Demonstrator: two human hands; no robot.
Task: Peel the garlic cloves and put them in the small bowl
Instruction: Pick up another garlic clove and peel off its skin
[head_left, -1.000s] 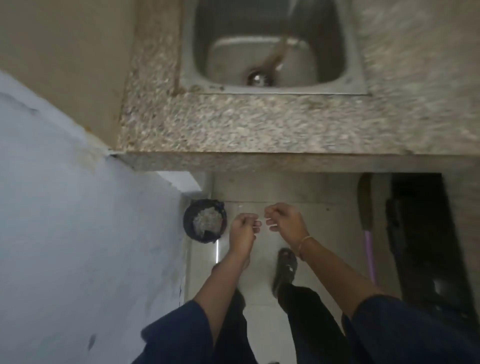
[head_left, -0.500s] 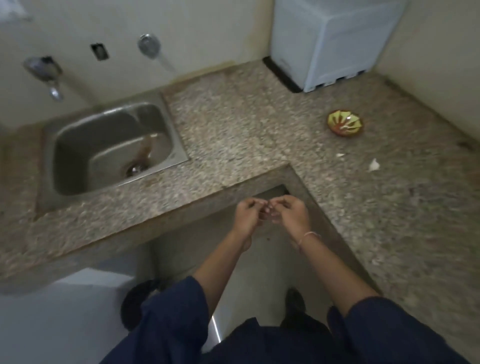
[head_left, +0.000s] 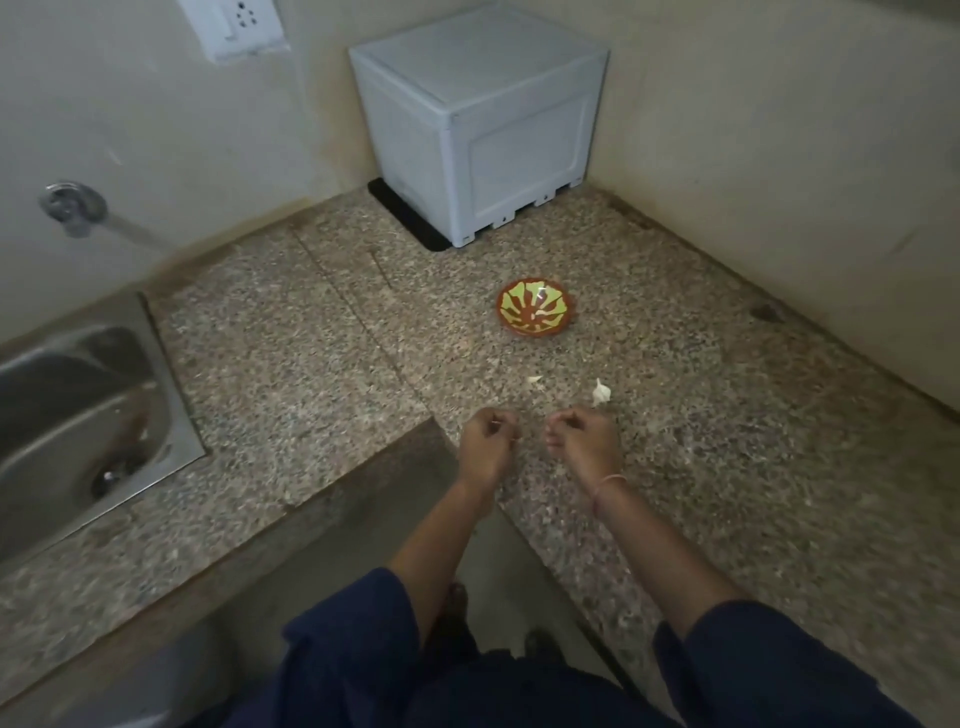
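Garlic clove (head_left: 601, 392) is lying on the table (head_left: 727, 467) just beyond my right hand (head_left: 584, 441), nearer it than my left hand (head_left: 485, 447), its point aiming roughly toward the small bowl (head_left: 536, 306). Both grips are sitting curled; I cannot tell whether they are pinching anything.

**A:** Dark navy on both arms here. The left sleeve (head_left: 353, 639) and right sleeve (head_left: 753, 660) are loose, soft cloth, pushed up and bunched near the elbows.

**B:** Bare forearms below that, and the left hand (head_left: 485, 449) and right hand (head_left: 584, 441) are bare too.

**A:** One detail on the right wrist: a thin pale band (head_left: 608, 480), thread-like.

**B:** Same navy cloth lower down, and dark footwear (head_left: 540, 644) by the floor, too dim to say what kind.
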